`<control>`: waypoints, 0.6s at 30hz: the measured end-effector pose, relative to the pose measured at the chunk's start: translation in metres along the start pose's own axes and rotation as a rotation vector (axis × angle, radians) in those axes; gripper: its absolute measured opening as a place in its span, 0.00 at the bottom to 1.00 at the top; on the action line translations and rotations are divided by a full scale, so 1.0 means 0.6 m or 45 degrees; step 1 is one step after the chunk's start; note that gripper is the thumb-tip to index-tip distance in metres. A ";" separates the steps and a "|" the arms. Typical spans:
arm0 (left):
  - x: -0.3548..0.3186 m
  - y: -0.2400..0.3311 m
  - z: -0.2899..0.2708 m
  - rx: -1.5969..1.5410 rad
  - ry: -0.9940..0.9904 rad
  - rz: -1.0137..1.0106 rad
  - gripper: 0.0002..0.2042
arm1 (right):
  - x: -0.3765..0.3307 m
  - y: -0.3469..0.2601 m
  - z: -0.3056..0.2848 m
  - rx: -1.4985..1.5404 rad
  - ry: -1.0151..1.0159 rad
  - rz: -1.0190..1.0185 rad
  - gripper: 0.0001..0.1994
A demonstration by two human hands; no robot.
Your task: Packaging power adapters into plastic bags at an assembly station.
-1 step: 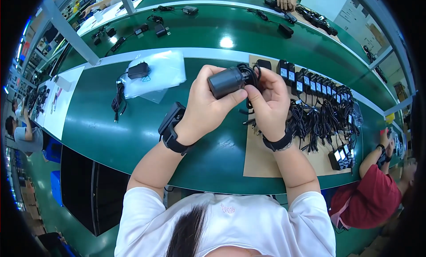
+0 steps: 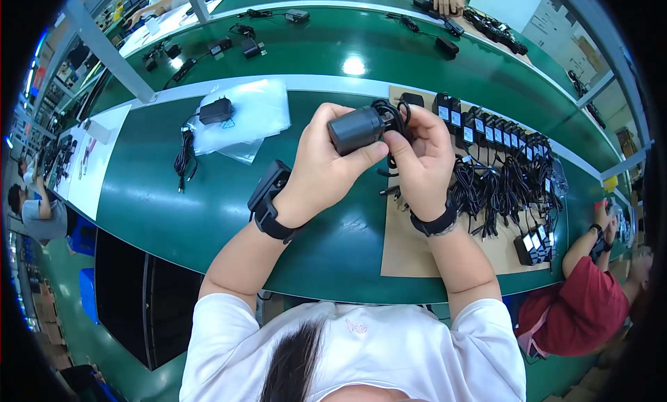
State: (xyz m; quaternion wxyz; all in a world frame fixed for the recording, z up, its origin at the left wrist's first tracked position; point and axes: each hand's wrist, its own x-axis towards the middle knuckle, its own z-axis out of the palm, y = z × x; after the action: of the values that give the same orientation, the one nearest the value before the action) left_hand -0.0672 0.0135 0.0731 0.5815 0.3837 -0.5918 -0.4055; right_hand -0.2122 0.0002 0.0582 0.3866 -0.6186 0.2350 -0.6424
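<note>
My left hand point(image 2: 326, 155) grips a black power adapter point(image 2: 356, 129) by its body, the thumb along its lower side. My right hand point(image 2: 422, 152) is closed on the adapter's coiled black cable point(image 2: 394, 115), at the adapter's right end. Both are held above the green workbench point(image 2: 326, 242). Right of my hands, several black adapters point(image 2: 490, 129) with pale labels stand in a row on a brown cardboard sheet point(image 2: 406, 252), their bundled cables point(image 2: 497, 190) toward me. Another adapter point(image 2: 216, 110) lies left on clear plastic bags point(image 2: 260, 113).
A green conveyor surface point(image 2: 333, 51) with scattered adapters runs beyond a pale rail. Metal posts point(image 2: 111, 47) rise at the left and right. A person in a red top point(image 2: 580, 308) works at right. More labelled adapters point(image 2: 533, 245) sit on the cardboard's near right part.
The adapter in my left hand has shifted very slightly to the right. My right hand keeps its grip on the cable.
</note>
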 end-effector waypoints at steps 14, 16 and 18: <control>0.013 -0.042 0.026 -0.436 0.083 -0.310 0.14 | -0.004 0.023 -0.007 -0.465 0.025 -0.076 0.18; 0.018 -0.045 0.026 -0.507 0.017 -0.414 0.15 | 0.010 0.008 -0.008 -0.333 0.117 0.065 0.23; 0.019 -0.049 0.022 -0.486 -0.003 -0.404 0.15 | 0.022 0.013 -0.028 -0.290 0.041 0.179 0.26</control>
State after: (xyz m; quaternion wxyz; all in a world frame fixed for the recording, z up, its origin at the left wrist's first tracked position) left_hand -0.0815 -0.0075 0.0501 0.5717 0.3545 -0.4374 -0.5968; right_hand -0.2261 -0.0177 0.0579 0.3541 -0.6302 0.3552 -0.5927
